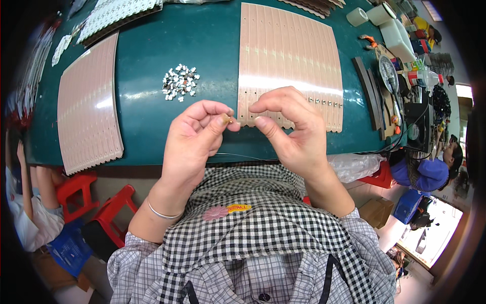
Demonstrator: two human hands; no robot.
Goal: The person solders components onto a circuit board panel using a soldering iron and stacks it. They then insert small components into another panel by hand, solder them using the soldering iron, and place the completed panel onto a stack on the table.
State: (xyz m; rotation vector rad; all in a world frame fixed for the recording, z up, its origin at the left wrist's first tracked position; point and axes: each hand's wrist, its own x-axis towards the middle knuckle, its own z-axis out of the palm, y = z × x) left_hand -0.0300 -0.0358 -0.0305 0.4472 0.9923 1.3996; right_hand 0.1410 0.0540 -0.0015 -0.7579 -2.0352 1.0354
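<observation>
A tiny brass-coloured metal piece (230,120) is fingertip-pinched by the left hand (193,133), presumably for precision; the right hand (302,124) is unclosed, empty.

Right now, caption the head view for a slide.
Left hand pinches a tiny brass-coloured piece; right hand open near a scalloped tan panel, white components piled on the green tabletop.

Yellow patch (239,209) on checked apron (283,230), six o'clock from view's middle: red lettering (239,207), at three o'clock of pink flower (215,213). Red label (416,77) on clear bottle (433,78), two o'clock: print too small to read.
</observation>
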